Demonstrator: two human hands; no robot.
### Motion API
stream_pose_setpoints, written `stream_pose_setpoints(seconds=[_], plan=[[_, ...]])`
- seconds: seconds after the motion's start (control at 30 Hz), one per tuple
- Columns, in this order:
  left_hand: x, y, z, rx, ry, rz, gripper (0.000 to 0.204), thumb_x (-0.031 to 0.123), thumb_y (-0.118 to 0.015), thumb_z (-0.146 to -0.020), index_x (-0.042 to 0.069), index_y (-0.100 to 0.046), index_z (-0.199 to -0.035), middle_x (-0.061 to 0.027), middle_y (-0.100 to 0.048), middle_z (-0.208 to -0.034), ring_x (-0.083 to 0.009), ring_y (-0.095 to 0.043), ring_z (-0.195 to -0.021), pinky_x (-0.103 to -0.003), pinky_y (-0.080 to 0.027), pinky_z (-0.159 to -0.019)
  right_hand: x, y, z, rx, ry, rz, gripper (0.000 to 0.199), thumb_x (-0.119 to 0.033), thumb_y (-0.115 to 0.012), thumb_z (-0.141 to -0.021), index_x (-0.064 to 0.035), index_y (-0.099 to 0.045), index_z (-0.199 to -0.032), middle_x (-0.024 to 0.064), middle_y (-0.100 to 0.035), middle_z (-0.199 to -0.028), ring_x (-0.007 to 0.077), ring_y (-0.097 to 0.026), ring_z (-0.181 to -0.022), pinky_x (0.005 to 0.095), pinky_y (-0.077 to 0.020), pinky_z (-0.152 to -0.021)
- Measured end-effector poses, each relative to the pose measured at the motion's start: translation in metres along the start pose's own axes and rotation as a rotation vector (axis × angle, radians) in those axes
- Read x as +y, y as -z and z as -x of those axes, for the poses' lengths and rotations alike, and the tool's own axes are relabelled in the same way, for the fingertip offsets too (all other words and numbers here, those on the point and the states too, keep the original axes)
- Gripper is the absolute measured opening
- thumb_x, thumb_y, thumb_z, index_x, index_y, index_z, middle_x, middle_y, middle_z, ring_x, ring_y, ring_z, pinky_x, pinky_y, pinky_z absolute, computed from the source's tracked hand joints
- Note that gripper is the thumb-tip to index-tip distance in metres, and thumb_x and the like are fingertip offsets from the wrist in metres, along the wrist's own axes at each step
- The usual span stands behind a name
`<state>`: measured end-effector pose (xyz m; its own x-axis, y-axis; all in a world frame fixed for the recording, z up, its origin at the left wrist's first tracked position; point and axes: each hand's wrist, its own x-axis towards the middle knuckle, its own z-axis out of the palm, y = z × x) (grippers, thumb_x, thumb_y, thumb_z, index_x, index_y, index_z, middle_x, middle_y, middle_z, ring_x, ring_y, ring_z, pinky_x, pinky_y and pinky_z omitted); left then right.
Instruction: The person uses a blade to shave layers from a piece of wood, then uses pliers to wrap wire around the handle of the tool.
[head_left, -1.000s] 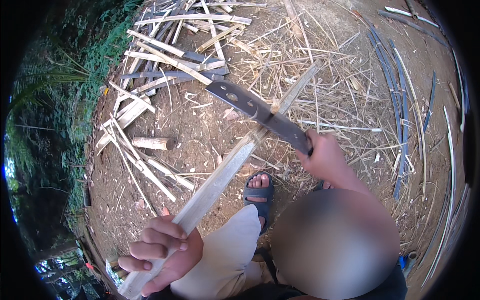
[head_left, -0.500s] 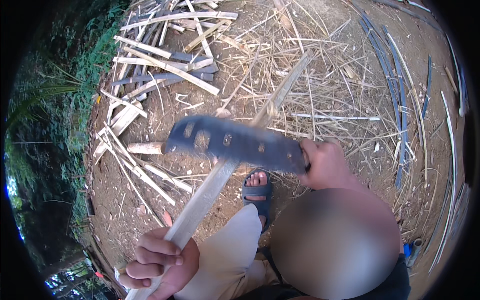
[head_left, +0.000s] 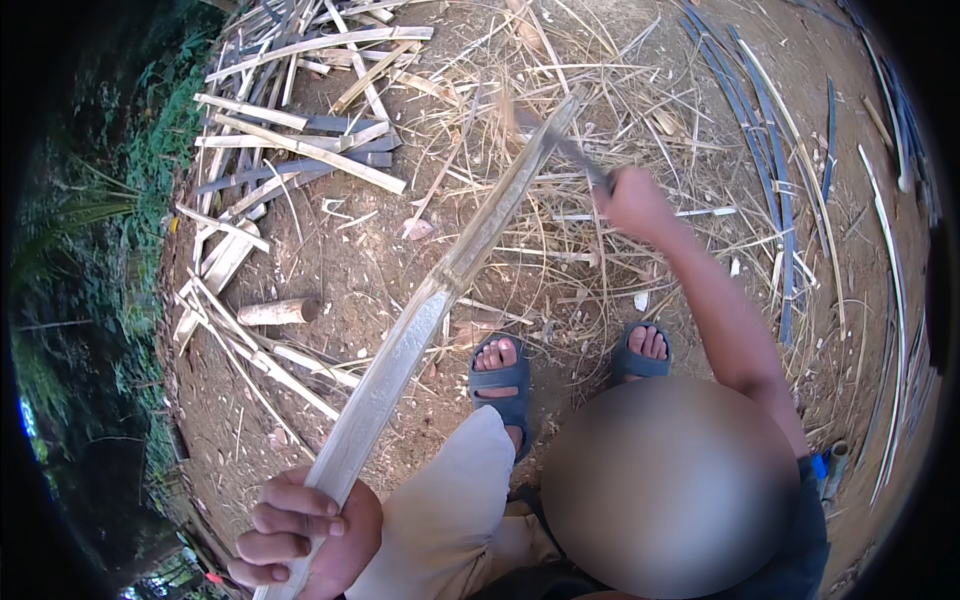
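A long split bamboo strip [head_left: 402,345] slants from the lower left up to the far middle, its pale inner face showing, with a joint about halfway. My left hand [head_left: 345,545] has its fingers wrapped round the near end. Beyond my feet, my right hand [head_left: 640,212] is closed round the handle of a broad machete, its arm stretched forward. The machete blade [head_left: 580,162] appears nearly edge-on, dark and partly blurred, at the strip's far end. Whether the blade cuts into the bamboo there cannot be made out.
Split bamboo pieces [head_left: 310,145] lie piled at the far left, near green plants [head_left: 130,200]. A short bamboo log [head_left: 278,312] rests on the dirt. Thin shavings [head_left: 640,120] cover the ground ahead. Long dark strips [head_left: 770,150] lie to the right. My sandalled feet [head_left: 500,385] are below.
My right hand has swung the machete forward, from across the strip's middle to its far end, and the blade has turned edge-on. My left hand keeps its hold, shifted slightly left.
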<state>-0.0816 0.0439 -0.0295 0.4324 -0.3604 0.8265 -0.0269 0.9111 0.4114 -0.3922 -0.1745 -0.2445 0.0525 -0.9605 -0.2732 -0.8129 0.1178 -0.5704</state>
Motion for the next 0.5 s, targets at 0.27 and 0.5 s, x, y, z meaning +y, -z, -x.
stream_pose_setpoints(seconds=[0.27, 0.5], plan=[[0.006, 0.003, -0.009, 0.106, 0.036, -0.093, 0.061, 0.079, -0.030, -0.087, 0.019, -0.041, -0.085, 0.0019, -0.031, -0.070, -0.0127, -0.029, -0.047, -0.029, -0.031, -0.041, -0.022, -0.002, 0.059, -0.025, 0.129, -0.090, 0.032, -0.025, -0.064, -0.086, 0.0044, -0.067, -0.097, 0.0183, -0.070, -0.074, 0.0318, -0.070, -0.062, 0.0425, -0.0583, -0.063], [-0.006, 0.016, 0.001, 0.086, 0.095, -0.001, 0.068, 0.081, -0.045, -0.084, 0.013, -0.041, -0.081, 0.0000, -0.036, -0.065, -0.0118, -0.038, -0.049, -0.025, -0.035, -0.045, -0.088, -0.010, 0.142, 0.048, 0.719, -0.071, 0.031, -0.017, -0.075, -0.063, -0.0059, -0.059, -0.087, 0.0127, -0.066, -0.070, 0.0331, -0.068, -0.067, 0.0438, -0.0509, -0.057]])
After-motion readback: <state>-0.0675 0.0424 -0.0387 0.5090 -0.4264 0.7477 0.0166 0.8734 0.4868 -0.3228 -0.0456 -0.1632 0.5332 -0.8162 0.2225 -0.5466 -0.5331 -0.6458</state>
